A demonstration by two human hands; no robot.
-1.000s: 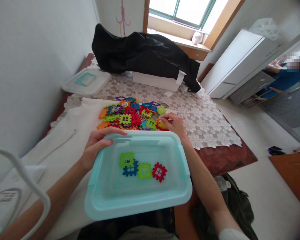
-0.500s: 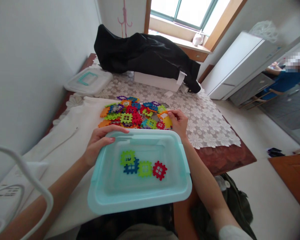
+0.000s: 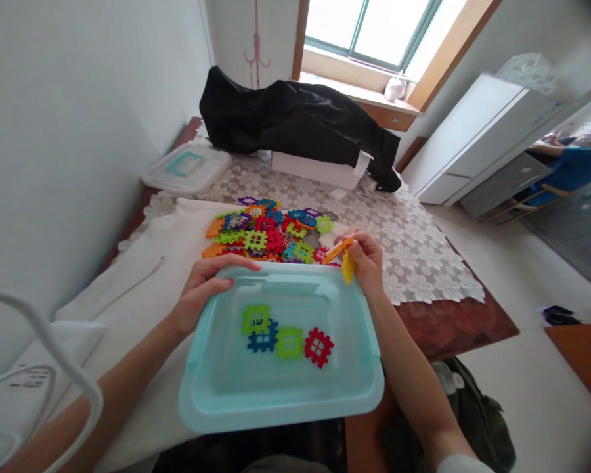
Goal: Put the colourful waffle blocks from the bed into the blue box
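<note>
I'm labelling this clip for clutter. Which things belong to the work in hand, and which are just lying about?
In use:
- left hand gripping the teal bin
- right hand pinching orange and yellow tiles
- four tiles in the bin
- tile pile

Lying about:
- black garment
- white box
- clear lid

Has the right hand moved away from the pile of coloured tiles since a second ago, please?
Yes. The right hand has lifted off the tile pile and come back to the bin's far rim, holding orange and yellow tiles.
</note>
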